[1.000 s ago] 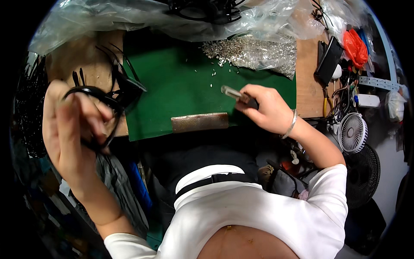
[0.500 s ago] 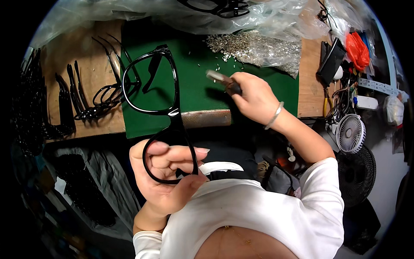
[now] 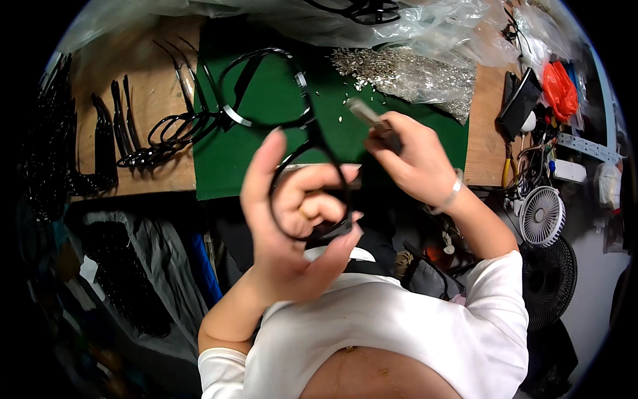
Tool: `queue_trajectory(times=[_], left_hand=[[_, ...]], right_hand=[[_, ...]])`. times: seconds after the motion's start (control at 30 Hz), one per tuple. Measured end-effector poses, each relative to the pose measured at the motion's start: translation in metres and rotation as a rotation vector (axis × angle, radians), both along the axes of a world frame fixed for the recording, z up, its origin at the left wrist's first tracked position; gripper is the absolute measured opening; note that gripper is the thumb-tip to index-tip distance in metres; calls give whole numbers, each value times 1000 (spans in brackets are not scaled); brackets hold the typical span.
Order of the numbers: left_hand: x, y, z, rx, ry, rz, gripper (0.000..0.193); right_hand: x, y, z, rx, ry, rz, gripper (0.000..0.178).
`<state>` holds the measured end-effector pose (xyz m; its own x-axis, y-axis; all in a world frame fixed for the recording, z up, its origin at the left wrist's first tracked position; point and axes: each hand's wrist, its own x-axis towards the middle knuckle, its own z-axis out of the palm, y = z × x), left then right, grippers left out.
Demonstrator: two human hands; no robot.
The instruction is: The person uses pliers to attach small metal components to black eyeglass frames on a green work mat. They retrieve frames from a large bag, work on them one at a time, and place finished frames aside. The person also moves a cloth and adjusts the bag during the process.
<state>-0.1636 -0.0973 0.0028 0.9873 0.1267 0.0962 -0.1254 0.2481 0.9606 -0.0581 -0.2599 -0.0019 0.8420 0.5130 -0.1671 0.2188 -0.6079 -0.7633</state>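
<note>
My left hand [image 3: 282,253] grips a glossy black eyeglass frame [image 3: 303,81] by its lower rim, with fingers curled across the lens opening. The frame is raised above the green mat [image 3: 219,169] and tilted, its other rim pointing away from me. My right hand [image 3: 419,156] is closed round a hand tool [image 3: 365,113] with a flat metal end and a dark handle; its exact kind cannot be made out. The tool's tip points toward a heap of tiny silvery metal parts [image 3: 362,66], some scattered loose, and stays apart from the frame.
More black eyeglass frames [image 3: 176,130] and temple arms lie on the wooden table at left. Clear plastic sheeting [image 3: 438,36] covers the back. On the right are a black phone-like device [image 3: 520,105], a red plastic bag [image 3: 560,92], yellow-handled pliers [image 3: 509,171] and a white fan [image 3: 541,216].
My left hand has moved right and away from me with the eyeglass frame, which has turned slightly. My right hand has shifted a little right with the tool.
</note>
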Motion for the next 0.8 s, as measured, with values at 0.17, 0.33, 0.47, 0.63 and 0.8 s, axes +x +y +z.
queue_trajectory(times=[0.17, 0.33, 0.47, 0.63, 0.8], left_hand=[[19, -26, 8, 221, 83, 75, 91], [20, -39, 6, 276, 85, 127, 88], [20, -38, 6, 348, 55, 105, 87], [22, -18, 7, 184, 69, -80, 84], [19, -8, 29, -24, 190, -78, 84]], right_hand=[[-27, -2, 42, 447, 386, -126, 11], [-37, -3, 31, 563, 323, -238, 12], [-31, -6, 31, 578, 623, -271, 21], [-21, -4, 39, 524, 829, -152, 22], [-20, 8, 49, 646, 966, -53, 22]])
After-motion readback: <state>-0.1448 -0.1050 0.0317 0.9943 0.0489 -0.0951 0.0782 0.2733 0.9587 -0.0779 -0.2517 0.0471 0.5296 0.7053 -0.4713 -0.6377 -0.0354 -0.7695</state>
